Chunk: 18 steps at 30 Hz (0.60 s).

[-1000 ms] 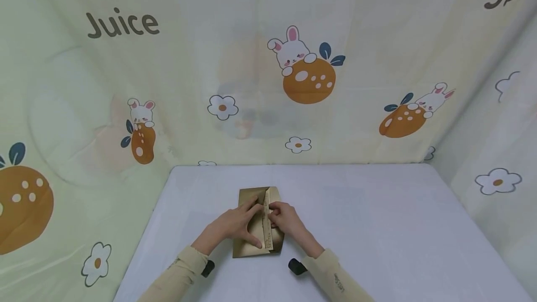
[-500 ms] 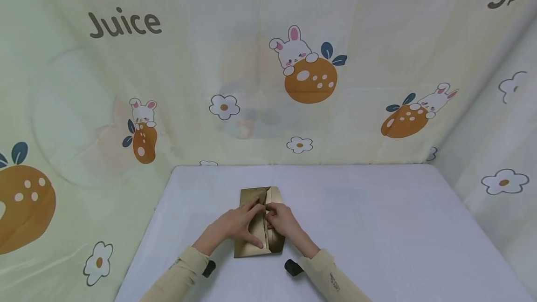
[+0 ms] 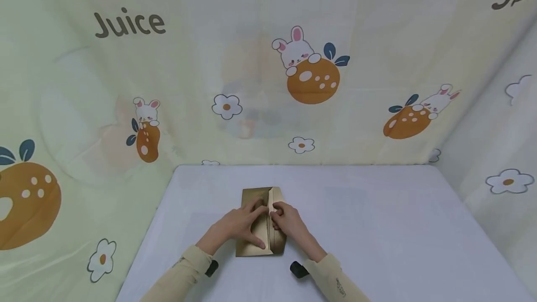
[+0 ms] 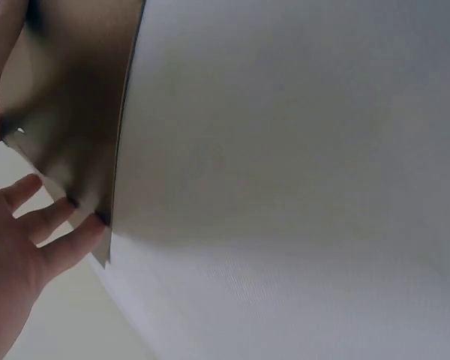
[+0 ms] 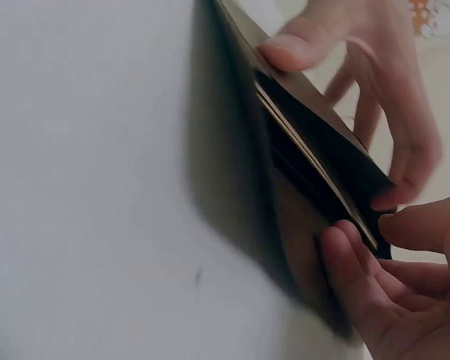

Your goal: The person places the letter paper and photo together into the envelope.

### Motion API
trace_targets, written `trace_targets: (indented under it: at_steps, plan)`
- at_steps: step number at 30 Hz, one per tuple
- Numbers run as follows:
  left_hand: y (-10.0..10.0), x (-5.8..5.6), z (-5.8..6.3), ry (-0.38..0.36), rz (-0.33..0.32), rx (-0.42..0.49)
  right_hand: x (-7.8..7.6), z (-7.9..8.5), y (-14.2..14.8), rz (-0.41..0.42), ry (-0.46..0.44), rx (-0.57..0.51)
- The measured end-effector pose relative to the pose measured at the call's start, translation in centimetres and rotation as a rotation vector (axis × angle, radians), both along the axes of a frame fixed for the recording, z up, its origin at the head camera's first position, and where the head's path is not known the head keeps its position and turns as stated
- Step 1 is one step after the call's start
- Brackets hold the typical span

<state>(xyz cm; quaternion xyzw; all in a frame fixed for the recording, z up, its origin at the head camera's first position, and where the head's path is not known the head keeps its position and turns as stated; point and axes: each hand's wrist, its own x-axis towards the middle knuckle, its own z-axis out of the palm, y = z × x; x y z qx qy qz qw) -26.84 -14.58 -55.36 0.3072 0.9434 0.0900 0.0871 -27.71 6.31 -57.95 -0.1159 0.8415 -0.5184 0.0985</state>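
Observation:
A gold-brown paper envelope (image 3: 253, 194) lies on the table, its mouth along the right side and a flap (image 3: 278, 246) folded out there. My left hand (image 3: 241, 224) spreads its fingers and thumb over the envelope's body. In the right wrist view, the left thumb and fingers touch the upper edge of the mouth, which gapes. Folded paper (image 5: 315, 161) with thin layered edges shows inside it. My right hand (image 3: 289, 220) is at the mouth, with curled fingers and thumb about the paper's end; the exact contact is partly hidden.
A white table (image 3: 377, 223) carries the envelope. A printed curtain (image 3: 356, 13) with rabbits, oranges and flowers hangs behind and at both sides. Dark wrist devices (image 3: 299, 269) stick out near the sleeve cuffs.
The paper strip with writing that showed at the mouth one second ago is now mostly inside the envelope. My right hand moved left over the mouth, then back right. The left hand stays spread.

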Motion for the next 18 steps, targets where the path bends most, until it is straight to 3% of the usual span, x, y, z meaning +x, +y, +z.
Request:
trace_targets:
  at_steps: [6, 11, 18]
  plan:
    - [0.7, -0.1, 0.2, 0.066, -0.038, -0.047, 0.3, -0.2, 2.6, -0.104, -0.054, -0.071]
    - [0.7, -0.1, 0.1, 0.080, -0.031, -0.101, 0.5, -0.7, 4.2, -0.173, -0.063, -0.098]
    - [0.1, 0.1, -0.4, 0.076, -0.008, -0.093, 1.1, -0.8, 5.3, -0.187, -0.056, -0.119]
